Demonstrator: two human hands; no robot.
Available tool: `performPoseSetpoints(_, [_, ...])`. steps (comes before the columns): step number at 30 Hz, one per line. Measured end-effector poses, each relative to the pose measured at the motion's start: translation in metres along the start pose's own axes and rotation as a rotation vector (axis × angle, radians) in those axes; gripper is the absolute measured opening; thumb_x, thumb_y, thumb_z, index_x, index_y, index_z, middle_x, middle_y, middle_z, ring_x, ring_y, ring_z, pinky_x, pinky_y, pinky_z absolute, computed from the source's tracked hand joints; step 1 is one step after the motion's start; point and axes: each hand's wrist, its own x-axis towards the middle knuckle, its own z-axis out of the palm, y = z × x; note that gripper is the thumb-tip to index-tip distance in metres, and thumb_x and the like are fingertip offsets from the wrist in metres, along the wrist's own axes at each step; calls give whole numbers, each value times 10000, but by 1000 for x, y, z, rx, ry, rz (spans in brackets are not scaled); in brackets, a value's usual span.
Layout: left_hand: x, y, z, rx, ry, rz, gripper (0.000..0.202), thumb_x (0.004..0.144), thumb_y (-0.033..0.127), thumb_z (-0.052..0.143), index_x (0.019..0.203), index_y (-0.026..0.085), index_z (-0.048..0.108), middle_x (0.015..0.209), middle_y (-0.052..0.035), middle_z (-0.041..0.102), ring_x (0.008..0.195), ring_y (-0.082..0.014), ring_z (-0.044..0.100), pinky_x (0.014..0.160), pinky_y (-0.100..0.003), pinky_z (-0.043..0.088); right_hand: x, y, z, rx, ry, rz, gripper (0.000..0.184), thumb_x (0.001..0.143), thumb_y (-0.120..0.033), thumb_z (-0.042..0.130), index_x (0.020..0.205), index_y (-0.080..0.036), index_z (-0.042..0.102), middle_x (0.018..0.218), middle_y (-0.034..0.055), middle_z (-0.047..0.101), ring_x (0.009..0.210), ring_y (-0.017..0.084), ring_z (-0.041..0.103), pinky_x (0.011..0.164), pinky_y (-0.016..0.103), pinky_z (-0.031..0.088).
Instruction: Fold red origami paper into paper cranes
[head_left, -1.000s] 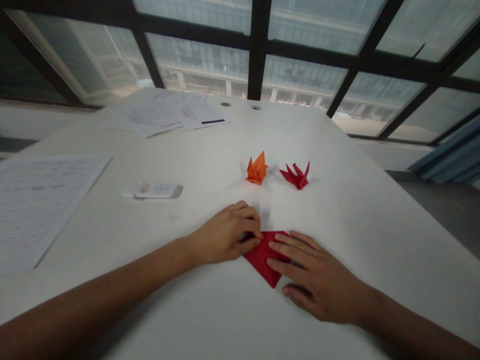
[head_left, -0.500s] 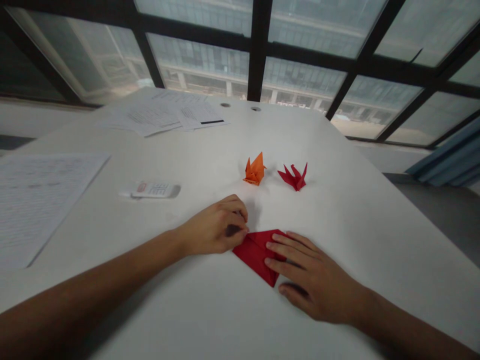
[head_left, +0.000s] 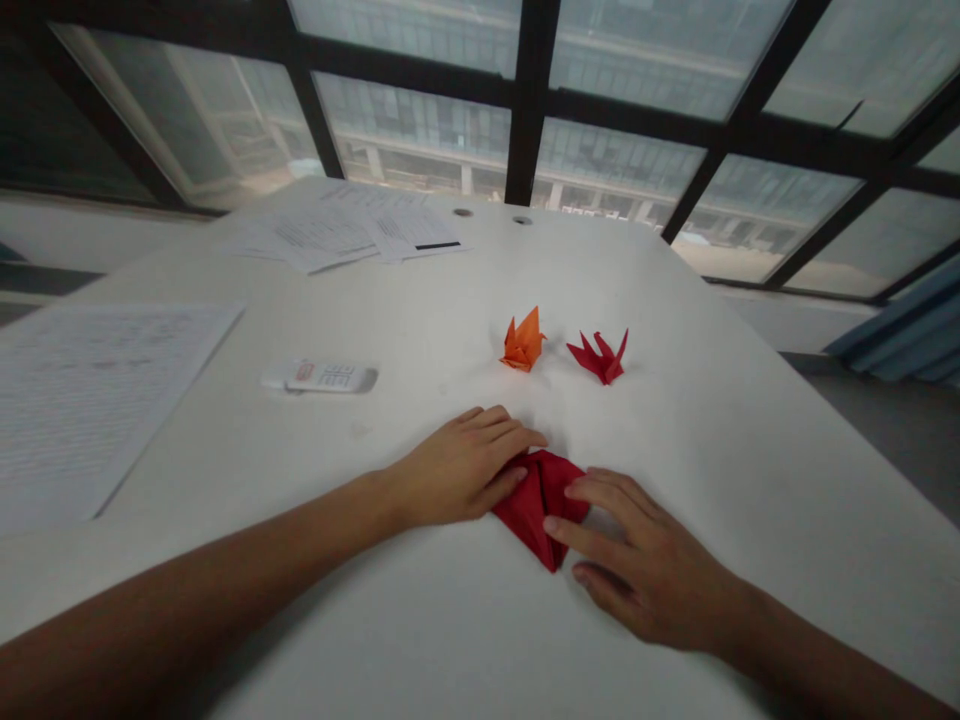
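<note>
A folded piece of red origami paper (head_left: 531, 505) lies on the white table in front of me, its near corner pointing toward me. At its left side, my left hand (head_left: 474, 462) grips the paper, the thumb on top and the fingers along the far edge; the left corner is hidden beneath. My right hand (head_left: 637, 555) is open at the right side, fingers apart. Its fingertips touch or nearly touch the raised flap and the right edge. Beyond the hands stand an orange paper crane (head_left: 523, 343) and a red paper crane (head_left: 600, 357).
A white bottle-like item with printed labels (head_left: 330, 377) lies left of the cranes. A printed sheet (head_left: 105, 400) covers the table's left part, and several papers (head_left: 345, 230) lie at the back. Dark-framed windows (head_left: 521, 120) rise behind the table (head_left: 712, 430).
My left hand has shifted from pinching the left corner to lying over the paper. A flap now stands up along the middle. My right fingers have lifted and spread. The view has turned slightly.
</note>
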Motion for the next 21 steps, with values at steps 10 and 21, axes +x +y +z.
performPoseSetpoints(10, [0,-2,1,36,-26,26,284,1037,225,464,1236,226,666,1093,-84,667,1018,-233,572,966,-386,462,3,1,3,88,21,28,256,940,-201,645,1193,-161,633,1165,132,646,1168,285,575,1086,527,488])
performPoseSetpoints(21, [2,0,-13,-328,21,16,342,973,399,619,724,165,635,1185,-99,641,1025,-212,591,947,-355,486,1,6,6,148,57,91,268,968,-191,597,1236,-183,585,1157,125,687,1176,276,608,1071,519,523])
